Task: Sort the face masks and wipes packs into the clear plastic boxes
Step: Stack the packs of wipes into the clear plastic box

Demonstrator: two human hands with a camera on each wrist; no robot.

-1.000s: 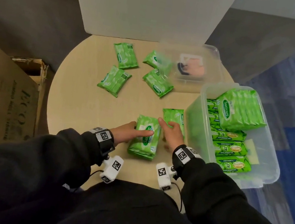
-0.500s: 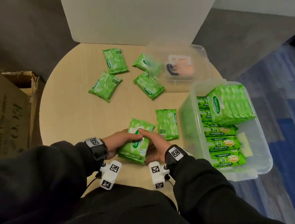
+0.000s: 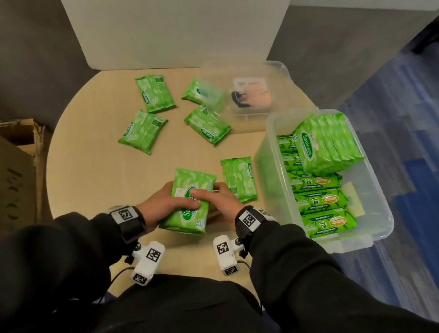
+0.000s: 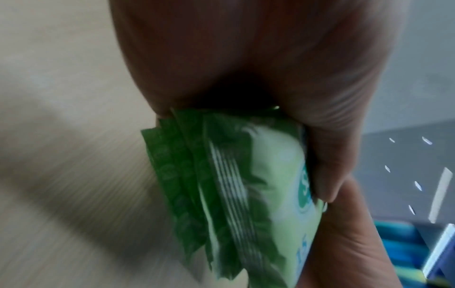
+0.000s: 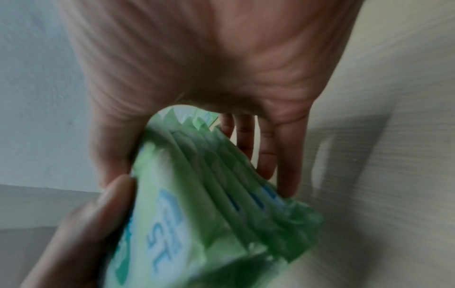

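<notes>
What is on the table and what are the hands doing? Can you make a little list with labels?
hands: left hand and right hand together grip a stack of wipes packs
stack: several green packs pressed together, near the table's front edge
loose packs: five more lie on the table
big box: clear, on the right, already holds many green packs
small box: clear, at the back, something peach and black inside
</notes>
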